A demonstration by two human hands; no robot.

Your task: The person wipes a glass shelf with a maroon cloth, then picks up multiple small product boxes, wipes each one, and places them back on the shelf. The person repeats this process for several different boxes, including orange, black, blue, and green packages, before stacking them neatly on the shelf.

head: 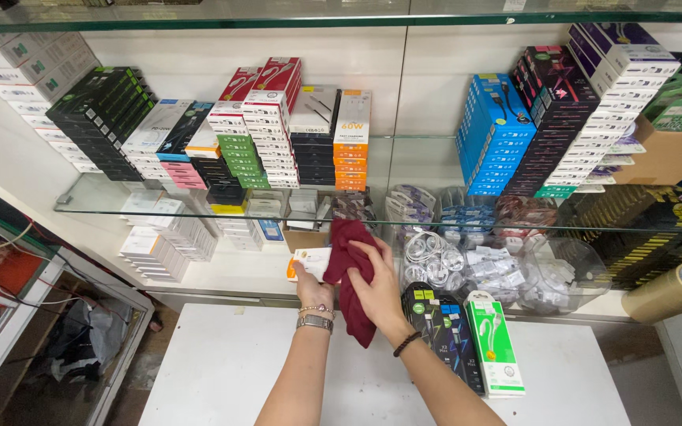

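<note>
My left hand (312, 290) holds a small white and orange box (306, 261) in front of the lower shelf. A dark red cloth (350, 272) is draped over the box's right end, and my right hand (375, 285) presses that cloth against it. Both wrists carry bracelets. Just to the right of my right hand, black flat packs (442, 327) and a green and white flat pack (496, 343) lie on the white table (222, 371).
A glass shelf (104, 207) above my hands carries stacked boxes in white, green, black, orange and blue (492, 134). Bagged white cables (467, 264) fill the lower shelf at right. A brown tape roll (672, 290) lies far right. A glass cabinet (9, 315) stands at left.
</note>
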